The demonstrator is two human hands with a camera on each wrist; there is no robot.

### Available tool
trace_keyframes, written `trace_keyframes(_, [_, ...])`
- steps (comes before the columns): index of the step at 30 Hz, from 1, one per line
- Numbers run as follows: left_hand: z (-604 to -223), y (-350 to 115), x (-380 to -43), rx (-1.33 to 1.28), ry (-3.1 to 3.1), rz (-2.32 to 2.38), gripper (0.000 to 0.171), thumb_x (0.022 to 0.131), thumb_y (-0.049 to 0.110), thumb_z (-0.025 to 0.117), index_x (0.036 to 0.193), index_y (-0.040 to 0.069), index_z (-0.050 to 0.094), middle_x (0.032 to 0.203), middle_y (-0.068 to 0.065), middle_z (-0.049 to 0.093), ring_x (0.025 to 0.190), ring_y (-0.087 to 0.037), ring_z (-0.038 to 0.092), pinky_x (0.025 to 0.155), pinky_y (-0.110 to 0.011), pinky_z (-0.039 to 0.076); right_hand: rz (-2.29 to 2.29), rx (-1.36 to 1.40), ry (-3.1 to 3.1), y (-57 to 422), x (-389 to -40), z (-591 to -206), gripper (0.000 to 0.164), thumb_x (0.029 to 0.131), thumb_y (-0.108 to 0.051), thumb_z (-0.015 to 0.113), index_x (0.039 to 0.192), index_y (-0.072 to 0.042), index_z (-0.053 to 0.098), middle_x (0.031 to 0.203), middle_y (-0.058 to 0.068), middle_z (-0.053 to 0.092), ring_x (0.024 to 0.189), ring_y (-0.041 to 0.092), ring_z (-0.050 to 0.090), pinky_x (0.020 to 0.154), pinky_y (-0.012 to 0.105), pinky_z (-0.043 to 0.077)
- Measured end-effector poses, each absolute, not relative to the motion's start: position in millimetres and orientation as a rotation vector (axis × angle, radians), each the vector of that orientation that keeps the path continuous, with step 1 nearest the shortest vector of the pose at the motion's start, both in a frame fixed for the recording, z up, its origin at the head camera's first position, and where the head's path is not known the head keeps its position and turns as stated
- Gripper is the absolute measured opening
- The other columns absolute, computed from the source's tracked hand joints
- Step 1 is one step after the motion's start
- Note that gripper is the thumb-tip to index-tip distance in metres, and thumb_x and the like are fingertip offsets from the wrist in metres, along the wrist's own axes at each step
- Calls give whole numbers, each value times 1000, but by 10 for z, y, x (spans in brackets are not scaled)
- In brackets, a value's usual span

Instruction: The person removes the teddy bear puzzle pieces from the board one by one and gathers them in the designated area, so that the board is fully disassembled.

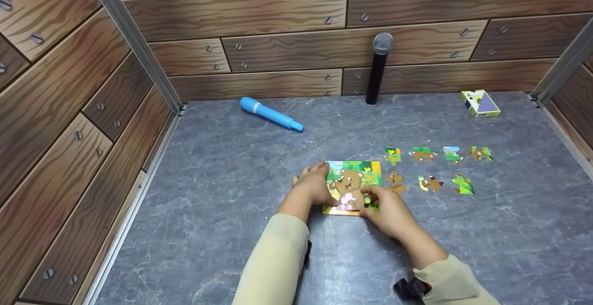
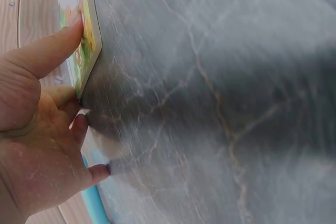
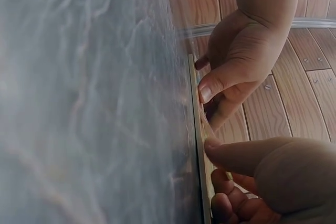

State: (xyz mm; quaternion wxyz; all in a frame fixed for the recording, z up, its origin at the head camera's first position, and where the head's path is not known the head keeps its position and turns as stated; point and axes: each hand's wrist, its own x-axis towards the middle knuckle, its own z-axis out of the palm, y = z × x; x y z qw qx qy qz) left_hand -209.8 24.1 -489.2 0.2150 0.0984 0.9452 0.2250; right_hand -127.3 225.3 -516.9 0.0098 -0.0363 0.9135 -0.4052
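Note:
A square jigsaw puzzle board (image 1: 376, 170) with a bear picture lies flat on the grey table, between the two hands. My left hand (image 1: 312, 185) grips its left edge, with the thumb (image 2: 65, 45) laid over the picture and the other fingers beyond the side. At the lower right of the board, my right hand (image 1: 387, 210) pinches a puzzle piece (image 1: 356, 201) showing part of the bear. From the right wrist view, this thin piece (image 3: 205, 120) is slightly tilted over the board, between the two thumbs. The right fingertips partly hide it.
Several loose puzzle pieces (image 1: 431, 183) lie in two rows right of the board. Farther back are a blue marker-shaped stick (image 1: 273, 115), an upright black microphone (image 1: 377, 71) and a small yellow box (image 1: 480, 103). Wood-patterned walls (image 1: 278, 54) enclose the table.

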Motion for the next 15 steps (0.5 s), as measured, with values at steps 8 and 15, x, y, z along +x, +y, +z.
trace_keyframes(8, [-4885,260,-2096,263,2631,602,109,79,33,96,168,19,34,175,1,26,159,-29,22,126,-61,14,-1373,-150,2840,2480,-1264,-5056,47,88,1,82,132,6,67,112,18,68,98,32,64,90,51,55])
trace_keyframes(15, [-4857,291,-2128,252,2628,547,108,80,34,95,168,18,34,174,0,27,160,-30,20,126,-61,15,-1393,-177,2922,2814,-1232,-4946,46,93,2,77,137,5,65,123,26,65,104,40,65,92,56,54])
